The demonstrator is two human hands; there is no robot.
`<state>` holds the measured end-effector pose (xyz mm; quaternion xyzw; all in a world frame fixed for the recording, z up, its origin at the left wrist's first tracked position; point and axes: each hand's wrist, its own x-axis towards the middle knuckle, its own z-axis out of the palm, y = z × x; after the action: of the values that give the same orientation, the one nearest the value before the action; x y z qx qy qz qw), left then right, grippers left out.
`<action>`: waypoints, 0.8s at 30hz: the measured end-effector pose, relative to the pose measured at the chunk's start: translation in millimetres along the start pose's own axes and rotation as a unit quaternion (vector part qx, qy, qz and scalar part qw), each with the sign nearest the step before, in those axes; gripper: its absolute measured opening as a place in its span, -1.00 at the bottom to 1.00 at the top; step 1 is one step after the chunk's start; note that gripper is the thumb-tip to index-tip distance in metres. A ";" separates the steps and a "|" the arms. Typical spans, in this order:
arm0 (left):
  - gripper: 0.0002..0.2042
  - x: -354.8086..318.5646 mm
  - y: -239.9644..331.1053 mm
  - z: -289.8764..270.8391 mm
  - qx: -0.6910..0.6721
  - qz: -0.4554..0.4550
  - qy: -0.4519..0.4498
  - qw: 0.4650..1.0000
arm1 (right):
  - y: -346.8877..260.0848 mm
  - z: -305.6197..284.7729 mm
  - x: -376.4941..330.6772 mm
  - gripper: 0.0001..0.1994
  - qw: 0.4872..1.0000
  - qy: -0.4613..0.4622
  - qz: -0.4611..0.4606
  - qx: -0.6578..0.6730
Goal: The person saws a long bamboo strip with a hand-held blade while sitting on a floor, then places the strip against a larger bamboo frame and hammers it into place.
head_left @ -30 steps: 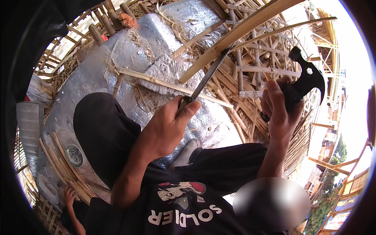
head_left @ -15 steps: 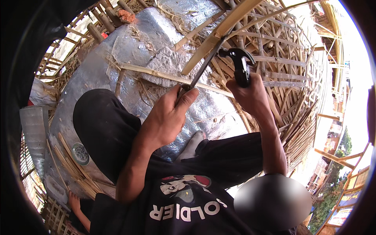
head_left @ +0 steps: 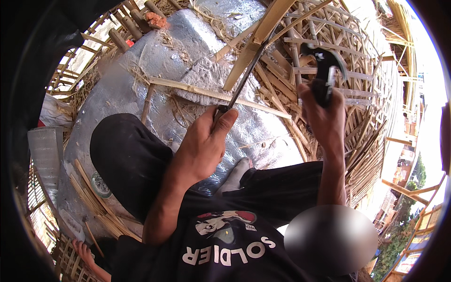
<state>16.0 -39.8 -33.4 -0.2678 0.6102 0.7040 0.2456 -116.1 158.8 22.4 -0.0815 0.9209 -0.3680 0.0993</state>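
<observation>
Left hand (head_left: 199, 145) grips a knife (head_left: 240, 89); right hand (head_left: 324, 117) holds a claw hammer (head_left: 324, 70) upright.
Left forearm (head_left: 169, 202) slants upward, its fingers curled tight, the blade against a split bamboo piece (head_left: 244, 61). Right fingers wrap the hammer's handle; between blurred hammer head and blade is open room, above bamboo lattice (head_left: 357, 70).

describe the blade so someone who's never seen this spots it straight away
Start from the large silvery sheet spread before the person, then find their left hand, which shows over it. Jutting from that fist is the blade, slanting up and right toward a split bamboo piece. It is narrow, straight and dark, unlike the pale bamboo strips around it.
</observation>
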 end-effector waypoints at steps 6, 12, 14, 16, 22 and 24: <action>-0.50 1.2 -7.7 9.8 0.066 0.086 0.008 0.994 | -3.7 5.9 6.1 -0.68 0.993 -0.102 0.022 -0.055; -0.50 3.5 -13.5 20.7 0.065 0.090 -0.003 0.994 | -20.7 -10.1 -13.5 -0.71 0.993 -0.003 -0.035 0.115; -0.49 1.2 -15.2 18.8 0.067 0.094 0.008 0.993 | -8.2 1.5 -16.1 -0.73 0.961 0.061 -0.093 0.255; -0.49 4.6 -16.9 13.7 0.072 0.101 0.020 0.992 | 3.9 6.6 -5.0 -0.76 0.978 -0.101 -0.028 -0.179; -0.51 7.2 -14.3 10.8 -0.010 0.074 0.023 0.997 | -23.2 -2.2 -15.4 -0.71 0.988 0.067 -0.081 0.109; -0.52 6.4 -13.2 12.6 -0.011 0.088 0.016 0.996 | -3.6 11.0 -8.5 -0.80 0.946 0.098 -0.206 0.229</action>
<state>19.2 -25.5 -45.9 -0.2274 0.6274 0.7252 0.1697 -104.9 150.8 18.2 -0.2081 0.7801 -0.5876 -0.0533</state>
